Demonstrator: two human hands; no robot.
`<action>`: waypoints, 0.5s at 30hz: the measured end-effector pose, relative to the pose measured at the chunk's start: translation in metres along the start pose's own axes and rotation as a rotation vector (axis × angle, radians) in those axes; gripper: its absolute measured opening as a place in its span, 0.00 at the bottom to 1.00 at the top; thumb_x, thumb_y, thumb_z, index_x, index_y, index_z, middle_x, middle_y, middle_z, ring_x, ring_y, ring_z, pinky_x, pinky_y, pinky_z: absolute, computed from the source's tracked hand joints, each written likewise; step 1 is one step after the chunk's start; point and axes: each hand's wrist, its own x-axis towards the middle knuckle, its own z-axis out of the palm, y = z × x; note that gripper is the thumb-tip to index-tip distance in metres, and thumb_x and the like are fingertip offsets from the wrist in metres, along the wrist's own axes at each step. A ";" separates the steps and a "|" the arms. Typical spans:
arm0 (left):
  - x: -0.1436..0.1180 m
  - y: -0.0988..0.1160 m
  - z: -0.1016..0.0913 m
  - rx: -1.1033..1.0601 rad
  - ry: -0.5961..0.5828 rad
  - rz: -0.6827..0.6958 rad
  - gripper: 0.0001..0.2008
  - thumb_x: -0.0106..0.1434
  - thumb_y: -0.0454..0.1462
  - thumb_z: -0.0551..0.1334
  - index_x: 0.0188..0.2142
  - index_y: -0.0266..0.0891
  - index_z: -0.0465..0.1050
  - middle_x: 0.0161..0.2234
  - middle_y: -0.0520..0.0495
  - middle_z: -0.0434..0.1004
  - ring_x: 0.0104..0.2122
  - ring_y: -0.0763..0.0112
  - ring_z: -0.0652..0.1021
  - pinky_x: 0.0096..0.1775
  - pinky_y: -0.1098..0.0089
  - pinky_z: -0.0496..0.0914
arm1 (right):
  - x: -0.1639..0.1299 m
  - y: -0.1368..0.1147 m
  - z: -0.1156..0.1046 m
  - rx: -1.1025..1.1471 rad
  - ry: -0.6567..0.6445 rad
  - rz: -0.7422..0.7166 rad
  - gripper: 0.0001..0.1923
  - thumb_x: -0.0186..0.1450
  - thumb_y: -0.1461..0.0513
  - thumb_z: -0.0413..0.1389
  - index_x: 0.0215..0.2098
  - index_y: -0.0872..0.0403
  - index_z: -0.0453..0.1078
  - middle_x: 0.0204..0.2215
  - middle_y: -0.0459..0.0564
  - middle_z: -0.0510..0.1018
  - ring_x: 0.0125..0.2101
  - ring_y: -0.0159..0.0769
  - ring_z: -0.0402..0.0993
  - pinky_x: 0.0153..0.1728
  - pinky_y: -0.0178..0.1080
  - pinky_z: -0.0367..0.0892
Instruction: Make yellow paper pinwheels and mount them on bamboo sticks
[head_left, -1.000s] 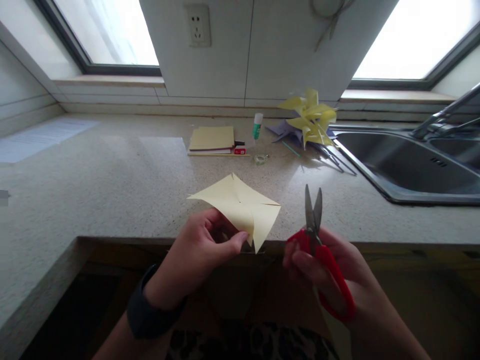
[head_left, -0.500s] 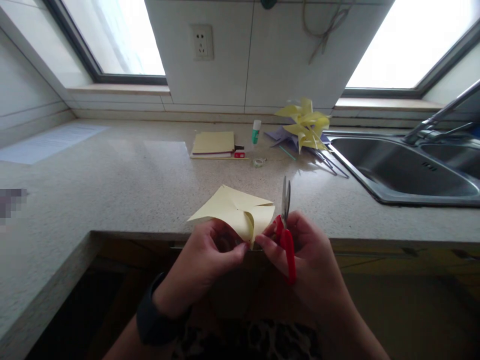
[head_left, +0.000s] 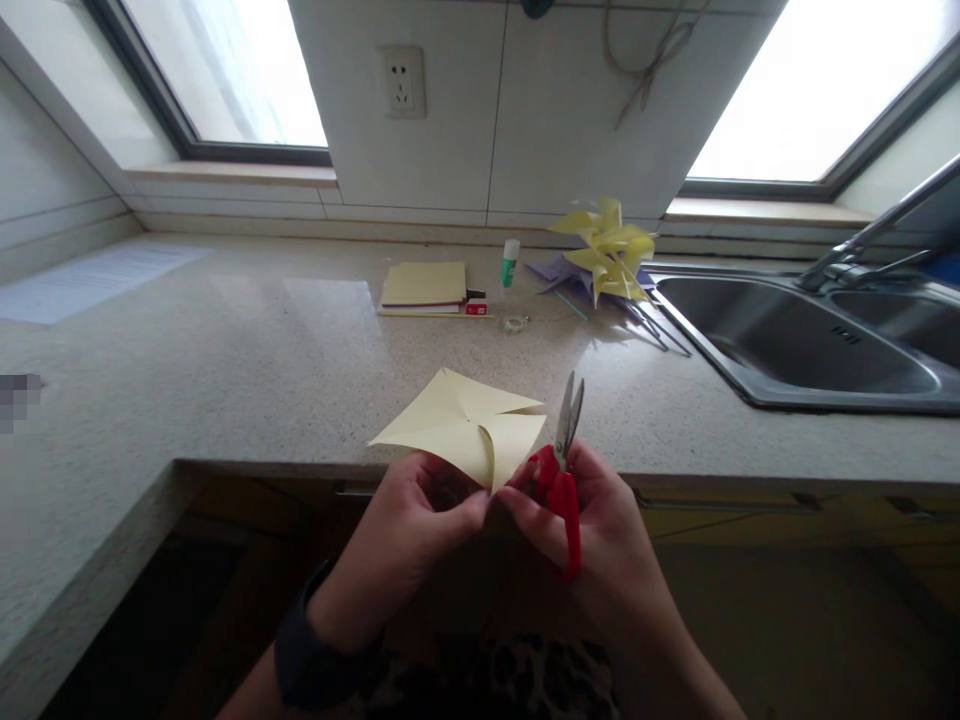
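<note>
A pale yellow square sheet of paper (head_left: 439, 415), with slits running in from its corners, is held over the near edge of the speckled pale stone table (head_left: 285, 380). The person's left hand (head_left: 424, 515) has its grip closed on the paper's near corner, thumb on top and fingers beneath. The right hand (head_left: 600, 510) holds red-handled metal scissors (head_left: 564, 492), blades pointing up and slightly parted, while its thumb and fingertips meet the same corner. A dark band (head_left: 311, 640) circles the left wrist.

Beyond the paper lies a clear roll of tape (head_left: 514, 324), near a small red box (head_left: 476, 309) touching a stack of yellowish paper (head_left: 425, 284). A green glue stick with a white cap (head_left: 510, 265) stands upright behind. To the right, yellow paper pinwheels (head_left: 611, 250) lie over purple ones (head_left: 555, 268), next to the stainless steel sink (head_left: 739, 395). Printed white paper (head_left: 90, 285) lies far left.
</note>
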 end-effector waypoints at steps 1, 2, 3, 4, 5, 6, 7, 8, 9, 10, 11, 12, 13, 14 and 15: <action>-0.001 0.001 0.000 -0.019 -0.012 -0.002 0.09 0.55 0.37 0.72 0.36 0.38 0.78 0.33 0.47 0.80 0.34 0.66 0.77 0.41 0.66 0.71 | 0.000 0.000 0.000 0.020 -0.011 -0.001 0.13 0.59 0.58 0.69 0.34 0.51 0.70 0.28 0.42 0.77 0.28 0.29 0.72 0.31 0.33 0.68; -0.002 0.001 0.000 -0.039 -0.029 0.000 0.10 0.55 0.37 0.72 0.37 0.38 0.79 0.33 0.48 0.80 0.34 0.67 0.77 0.42 0.67 0.71 | -0.001 0.001 0.000 0.043 -0.024 -0.001 0.12 0.59 0.58 0.69 0.34 0.51 0.70 0.28 0.42 0.77 0.28 0.28 0.72 0.32 0.33 0.68; -0.003 0.002 0.000 -0.054 -0.041 0.004 0.10 0.56 0.37 0.72 0.38 0.39 0.79 0.33 0.49 0.79 0.34 0.69 0.76 0.42 0.68 0.71 | -0.001 0.001 0.000 0.064 -0.033 0.000 0.12 0.59 0.58 0.68 0.34 0.51 0.70 0.29 0.42 0.78 0.29 0.28 0.72 0.32 0.32 0.68; -0.003 0.002 0.000 -0.061 -0.047 0.012 0.09 0.58 0.39 0.71 0.38 0.39 0.79 0.32 0.50 0.79 0.33 0.71 0.75 0.41 0.70 0.70 | -0.001 0.001 0.001 0.082 -0.037 0.000 0.12 0.59 0.58 0.68 0.34 0.51 0.70 0.29 0.42 0.78 0.29 0.28 0.72 0.32 0.32 0.69; -0.004 0.002 0.000 -0.059 -0.040 0.019 0.08 0.60 0.40 0.70 0.36 0.39 0.78 0.30 0.51 0.77 0.31 0.73 0.74 0.38 0.72 0.69 | -0.001 0.001 0.001 0.098 -0.038 0.000 0.12 0.59 0.58 0.68 0.34 0.51 0.70 0.29 0.42 0.78 0.29 0.28 0.72 0.32 0.32 0.69; -0.004 0.002 0.000 -0.051 -0.030 0.025 0.09 0.62 0.42 0.68 0.34 0.38 0.78 0.28 0.52 0.75 0.28 0.75 0.71 0.34 0.74 0.67 | -0.001 0.001 0.002 0.109 -0.035 0.000 0.12 0.59 0.58 0.68 0.34 0.51 0.70 0.29 0.42 0.78 0.29 0.28 0.73 0.32 0.32 0.69; -0.004 0.001 0.000 -0.042 -0.022 0.030 0.11 0.64 0.44 0.67 0.33 0.38 0.77 0.26 0.53 0.73 0.26 0.77 0.69 0.31 0.76 0.65 | -0.001 0.001 0.002 0.114 -0.035 0.001 0.12 0.59 0.58 0.68 0.34 0.51 0.70 0.29 0.42 0.78 0.29 0.28 0.73 0.31 0.32 0.69; -0.004 0.000 -0.001 -0.034 -0.020 0.034 0.12 0.65 0.45 0.66 0.32 0.38 0.77 0.25 0.53 0.72 0.24 0.78 0.67 0.28 0.76 0.62 | -0.001 0.001 0.003 0.115 -0.034 0.004 0.12 0.60 0.58 0.68 0.34 0.51 0.70 0.29 0.42 0.77 0.28 0.28 0.73 0.31 0.32 0.68; -0.004 -0.001 -0.001 -0.029 -0.023 0.038 0.12 0.65 0.45 0.66 0.31 0.38 0.76 0.24 0.54 0.71 0.24 0.78 0.67 0.27 0.77 0.61 | -0.001 0.001 0.003 0.113 -0.033 0.006 0.12 0.60 0.57 0.67 0.34 0.51 0.70 0.28 0.42 0.77 0.28 0.28 0.72 0.30 0.32 0.68; -0.003 -0.001 -0.001 -0.024 -0.028 0.042 0.12 0.65 0.45 0.66 0.32 0.38 0.76 0.25 0.54 0.71 0.24 0.79 0.66 0.27 0.77 0.61 | -0.001 0.001 0.004 0.112 -0.035 0.009 0.11 0.60 0.57 0.67 0.34 0.51 0.70 0.28 0.42 0.77 0.27 0.28 0.71 0.30 0.32 0.68; -0.003 -0.002 -0.001 -0.018 -0.033 0.044 0.12 0.65 0.45 0.66 0.32 0.39 0.77 0.25 0.54 0.71 0.24 0.79 0.67 0.27 0.77 0.61 | -0.001 0.001 0.004 0.111 -0.037 0.013 0.11 0.61 0.57 0.67 0.34 0.51 0.69 0.28 0.42 0.76 0.27 0.28 0.71 0.29 0.32 0.67; -0.003 -0.003 -0.002 -0.008 -0.033 0.044 0.12 0.65 0.45 0.66 0.33 0.38 0.77 0.25 0.54 0.71 0.24 0.79 0.67 0.27 0.77 0.61 | -0.001 0.002 0.004 0.110 -0.039 0.017 0.11 0.61 0.57 0.67 0.34 0.51 0.69 0.27 0.42 0.76 0.27 0.28 0.70 0.29 0.32 0.67; -0.004 -0.004 -0.002 0.001 -0.029 0.034 0.12 0.65 0.45 0.65 0.33 0.38 0.77 0.24 0.54 0.71 0.23 0.79 0.67 0.26 0.77 0.62 | -0.001 0.002 0.004 0.110 -0.041 0.023 0.12 0.61 0.56 0.66 0.34 0.51 0.69 0.28 0.42 0.76 0.27 0.28 0.70 0.29 0.32 0.67; -0.004 -0.005 -0.002 0.006 -0.024 0.019 0.13 0.66 0.45 0.64 0.33 0.38 0.77 0.24 0.53 0.71 0.23 0.78 0.68 0.26 0.77 0.62 | -0.002 0.003 0.004 0.108 -0.040 0.029 0.12 0.61 0.56 0.66 0.34 0.51 0.69 0.28 0.42 0.76 0.27 0.28 0.70 0.30 0.32 0.67; -0.004 -0.006 -0.003 0.006 -0.021 -0.002 0.13 0.66 0.46 0.64 0.33 0.37 0.78 0.23 0.53 0.72 0.23 0.77 0.68 0.25 0.77 0.62 | -0.002 0.003 0.003 0.100 -0.039 0.035 0.12 0.61 0.56 0.66 0.34 0.51 0.69 0.28 0.42 0.76 0.28 0.28 0.70 0.30 0.32 0.66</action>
